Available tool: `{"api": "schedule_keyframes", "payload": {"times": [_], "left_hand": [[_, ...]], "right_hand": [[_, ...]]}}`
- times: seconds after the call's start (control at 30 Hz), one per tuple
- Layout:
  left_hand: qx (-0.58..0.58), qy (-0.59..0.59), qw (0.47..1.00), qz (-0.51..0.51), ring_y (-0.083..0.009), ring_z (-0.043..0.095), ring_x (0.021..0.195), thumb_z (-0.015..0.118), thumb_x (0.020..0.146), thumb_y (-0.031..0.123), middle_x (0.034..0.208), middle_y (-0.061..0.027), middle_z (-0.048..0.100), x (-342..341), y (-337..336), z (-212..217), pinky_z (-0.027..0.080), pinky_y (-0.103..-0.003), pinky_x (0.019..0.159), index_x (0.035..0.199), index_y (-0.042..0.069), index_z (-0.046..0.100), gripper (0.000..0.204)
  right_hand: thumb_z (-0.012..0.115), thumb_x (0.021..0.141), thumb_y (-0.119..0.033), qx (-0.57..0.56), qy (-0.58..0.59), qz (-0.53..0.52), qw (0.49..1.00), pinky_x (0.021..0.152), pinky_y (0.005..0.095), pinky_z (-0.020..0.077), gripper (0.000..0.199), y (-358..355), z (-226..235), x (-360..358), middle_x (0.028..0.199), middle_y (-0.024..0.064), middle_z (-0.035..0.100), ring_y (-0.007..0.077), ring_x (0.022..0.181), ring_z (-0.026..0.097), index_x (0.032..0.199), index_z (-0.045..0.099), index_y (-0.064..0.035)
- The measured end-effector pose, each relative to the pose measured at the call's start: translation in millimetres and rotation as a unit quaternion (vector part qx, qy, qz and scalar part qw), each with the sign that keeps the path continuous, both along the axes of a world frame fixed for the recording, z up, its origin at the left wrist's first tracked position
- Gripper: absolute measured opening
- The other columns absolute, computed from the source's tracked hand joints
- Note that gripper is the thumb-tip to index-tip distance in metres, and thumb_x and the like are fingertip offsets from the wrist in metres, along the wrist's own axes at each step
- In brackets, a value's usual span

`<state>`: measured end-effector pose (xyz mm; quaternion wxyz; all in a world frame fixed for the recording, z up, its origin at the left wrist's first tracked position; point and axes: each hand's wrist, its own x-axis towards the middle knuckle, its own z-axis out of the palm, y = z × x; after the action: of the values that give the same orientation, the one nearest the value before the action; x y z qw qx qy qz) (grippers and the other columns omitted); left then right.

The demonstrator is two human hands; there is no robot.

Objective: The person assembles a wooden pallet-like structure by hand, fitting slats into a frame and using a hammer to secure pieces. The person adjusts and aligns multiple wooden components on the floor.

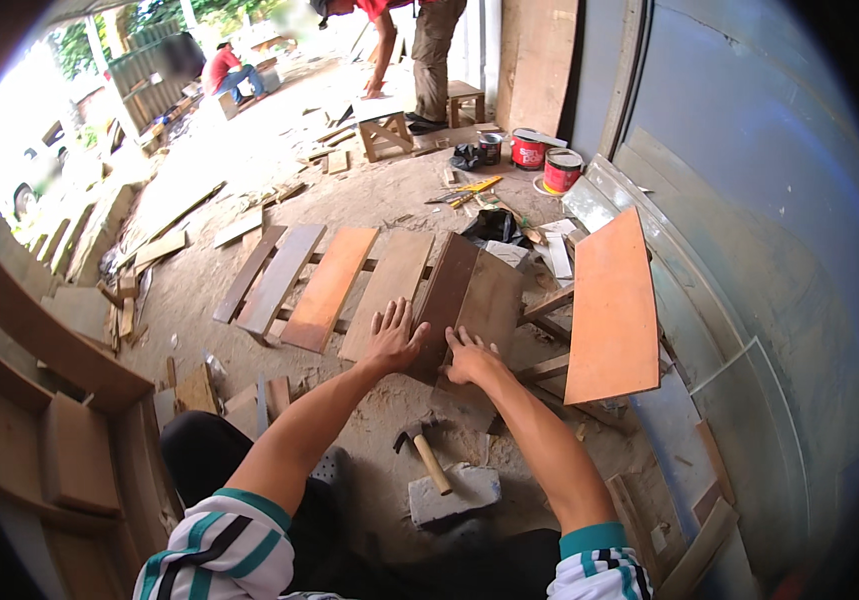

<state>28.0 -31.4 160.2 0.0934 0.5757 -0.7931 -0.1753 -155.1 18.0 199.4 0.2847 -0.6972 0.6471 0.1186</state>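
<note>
Both arms stretch forward over the sandy floor. The left hand (395, 338) lies flat, fingers spread, on the near end of a dark brown plank (446, 300); the right hand (471, 357) presses open-palmed just beside it on the neighbouring brown board (494, 300). Neither hand grips anything. A hammer (421, 447) rests on a concrete block (454, 493), nearer the person than the plank.
</note>
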Motion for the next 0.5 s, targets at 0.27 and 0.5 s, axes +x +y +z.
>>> {"api": "schedule_keyframes", "payload": {"times": [0.27,0.5], "left_hand": [[-0.054,-0.04,0.997,-0.042,-0.0295,0.01,0.147,0.036,0.093,0.063,0.157,-0.0189,0.017,18,57,10,0.006,-0.043,0.119,0.148,-0.002,0.02,0.087],[-0.22,0.016,0.975,0.002,-0.0325,0.02,0.144,0.05,0.092,0.051,0.151,-0.0206,0.029,15,120,-24,0.01,-0.048,0.117,0.146,-0.003,0.025,0.081]], "right_hand": [[0.056,0.086,-0.059,-0.048,-0.052,-0.012,0.997,0.115,0.0549,0.0171,0.098,38,-29,-12,0.161,0.0107,-0.002,0.0333,0.147,0.01,0.154,0.0,-0.016],[0.065,0.081,-0.054,-0.168,-0.013,0.032,0.985,0.113,0.0593,0.0168,0.105,77,-48,-17,0.16,0.0141,0.001,0.0366,0.146,0.01,0.154,0.0,-0.0139]]}}
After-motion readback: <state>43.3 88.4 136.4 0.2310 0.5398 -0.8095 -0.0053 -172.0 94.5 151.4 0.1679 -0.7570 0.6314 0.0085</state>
